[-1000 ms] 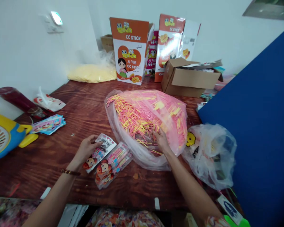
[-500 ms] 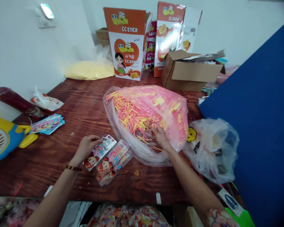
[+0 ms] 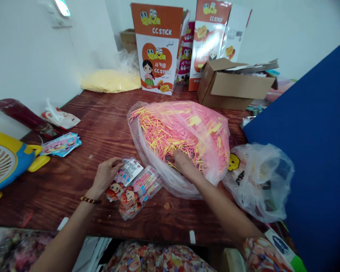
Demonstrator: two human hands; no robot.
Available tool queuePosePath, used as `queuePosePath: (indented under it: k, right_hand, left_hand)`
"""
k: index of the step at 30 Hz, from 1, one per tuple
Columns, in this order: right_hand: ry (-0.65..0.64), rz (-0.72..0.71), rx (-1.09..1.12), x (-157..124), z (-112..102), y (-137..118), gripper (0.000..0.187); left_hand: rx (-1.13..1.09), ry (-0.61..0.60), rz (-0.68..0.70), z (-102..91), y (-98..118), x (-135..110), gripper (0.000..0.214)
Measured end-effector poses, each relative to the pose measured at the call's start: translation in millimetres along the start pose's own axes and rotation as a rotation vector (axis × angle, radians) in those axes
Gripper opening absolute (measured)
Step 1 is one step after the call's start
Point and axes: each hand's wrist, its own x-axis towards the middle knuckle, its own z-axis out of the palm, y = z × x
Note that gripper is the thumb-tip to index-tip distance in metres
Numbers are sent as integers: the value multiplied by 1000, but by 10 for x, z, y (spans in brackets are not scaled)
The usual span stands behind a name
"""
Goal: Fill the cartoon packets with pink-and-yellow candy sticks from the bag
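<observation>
My left hand (image 3: 106,174) pinches the upper edge of a printed plastic packet (image 3: 127,172) with a cartoon face on it; thumb and fingers are closed on it. Right beside it lie a few similar packets (image 3: 140,190), overlapping, with pink and yellow sticks showing through. My right hand (image 3: 184,165) reaches into the mouth of a large clear plastic bag (image 3: 170,181). Its fingertips are sunk among thin pink and yellow sticks (image 3: 158,132), so their grip is hidden.
At the back stand a CC Stick carton (image 3: 158,49) and an open cardboard box (image 3: 238,87). A knotted plastic bag (image 3: 260,185) is at the right, near a blue panel (image 3: 308,124). Flat printed sachets (image 3: 62,144) and a yellow-blue fan (image 3: 5,162) are on the left.
My right hand has moved a little left and deeper into the sticks; its fingertips no longer show. My left hand stays at the packet. The whole view has shifted slightly.
</observation>
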Motion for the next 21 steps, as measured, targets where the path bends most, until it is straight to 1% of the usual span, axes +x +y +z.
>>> queuePosePath:
  k: [2, 4, 7, 9, 10, 12, 14, 15, 16, 18, 21]
  right_hand:
    - [5, 12, -8, -13, 7, -47, 23]
    - [5, 26, 13, -9, -1, -42, 23]
    - [5, 62, 136, 2, -30, 76, 19]
    - [11, 94, 235, -17, -47, 189, 21]
    - [18, 103, 328, -37, -49, 241, 22]
    - [57, 95, 619, -94, -41, 319, 21]
    - [126, 72, 937, -156, -13, 356, 22]
    - [155, 61, 1033, -183, 8, 361, 23]
    - [180, 55, 1061, -204, 32, 359, 23]
    - [219, 57, 1038, -228, 84, 348, 21]
    - [253, 84, 1022, -235, 148, 336, 20]
  left_hand:
    - [8, 10, 7, -6, 27, -15, 29]
    - [-21, 29, -3, -24, 48, -29, 29]
    - [-135, 53, -36, -82, 70, -47, 30]
    - [-239, 57, -76, -138, 98, -53, 31]
    - [-292, 57, -101, -167, 125, -53, 33]
    - [-395, 69, -160, -222, 213, -52, 39]
    - [-489, 105, -217, -266, 345, -52, 43]
    - [-528, 124, -242, -282, 422, -56, 45]
    - [-559, 139, -258, -293, 502, -63, 46]
    - [-596, 140, -257, -301, 655, -85, 46]
    - [-637, 109, -191, -273, 834, -130, 40]
